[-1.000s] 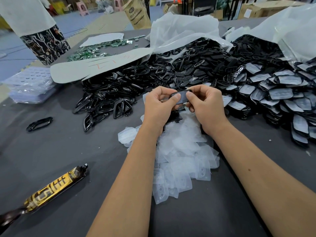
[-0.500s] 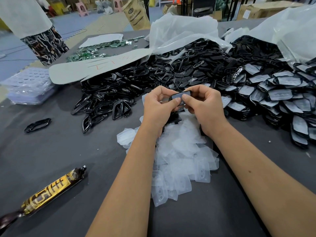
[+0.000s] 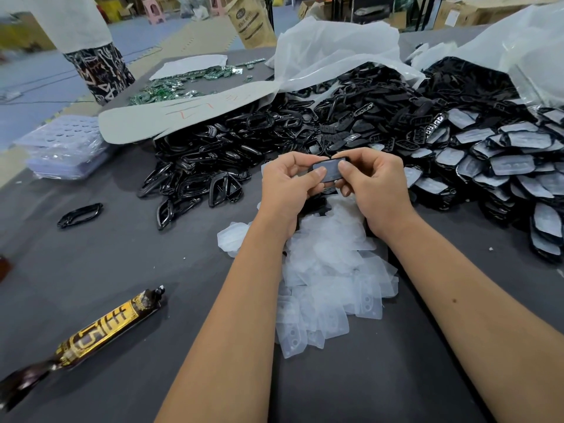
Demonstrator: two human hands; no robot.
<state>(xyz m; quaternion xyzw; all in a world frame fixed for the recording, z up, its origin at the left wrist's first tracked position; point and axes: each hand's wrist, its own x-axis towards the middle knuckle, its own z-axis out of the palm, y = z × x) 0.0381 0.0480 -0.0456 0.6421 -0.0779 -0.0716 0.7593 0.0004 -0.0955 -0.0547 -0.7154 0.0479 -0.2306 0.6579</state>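
A small black plastic shell (image 3: 331, 169) with a translucent pad in its face is held above the table between both hands. My left hand (image 3: 290, 187) pinches its left end, thumb on top. My right hand (image 3: 375, 187) pinches its right end, thumb pressing the pad. Under my wrists lies a heap of translucent white pads (image 3: 329, 276). Behind it spreads a pile of black frames (image 3: 207, 175), and on the right a pile of black shells with pads fitted (image 3: 500, 160).
A gold-and-brown tube (image 3: 100, 331) lies front left on the grey table (image 3: 106, 261). One loose black frame (image 3: 80, 214) sits at the left. Green circuit boards (image 3: 171, 87), white plastic bags (image 3: 332, 50) and stacked clear trays (image 3: 67, 148) are further back. A person (image 3: 88, 41) stands at far left.
Both hands keep holding the shell in the same spot. My thumbs have shifted a little on its face, and the padded side now faces up more plainly.
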